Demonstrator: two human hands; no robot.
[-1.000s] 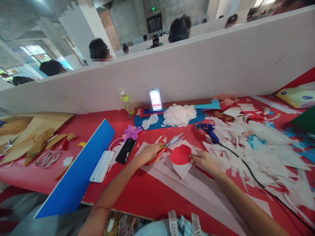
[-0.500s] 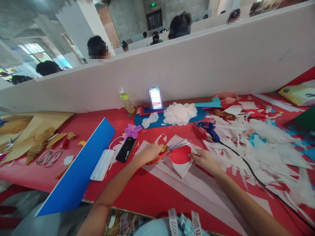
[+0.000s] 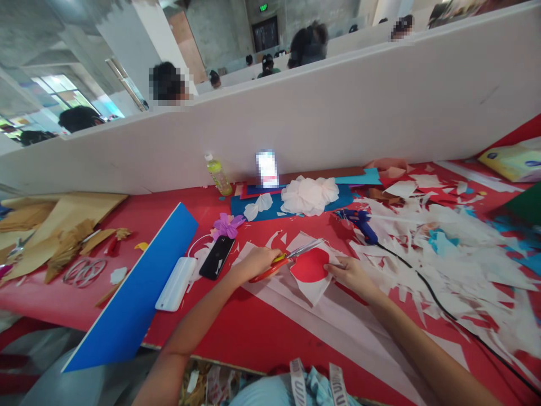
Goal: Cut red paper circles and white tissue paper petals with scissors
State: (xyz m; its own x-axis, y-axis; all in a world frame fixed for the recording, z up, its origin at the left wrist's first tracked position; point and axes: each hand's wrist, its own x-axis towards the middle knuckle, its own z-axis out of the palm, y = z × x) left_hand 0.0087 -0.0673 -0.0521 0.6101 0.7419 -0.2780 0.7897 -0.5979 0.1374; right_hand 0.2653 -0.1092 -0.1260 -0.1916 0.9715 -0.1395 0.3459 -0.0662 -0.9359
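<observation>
Evidently, the left hand (image 3: 261,261) has its grip clamped on scissors (image 3: 270,271) at nine o'clock of the red-and-white paper (image 3: 310,269), while the right hand (image 3: 349,275) pinches its three o'clock edge over the tabletop (image 3: 249,332), presumably steadying it beside the blades

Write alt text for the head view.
The left hand holds orange-handled scissors by a red shape on pale paper, held at the edge by the right hand. The red table also bears a blue glue gun, pale scraps and a pale flower.
</observation>
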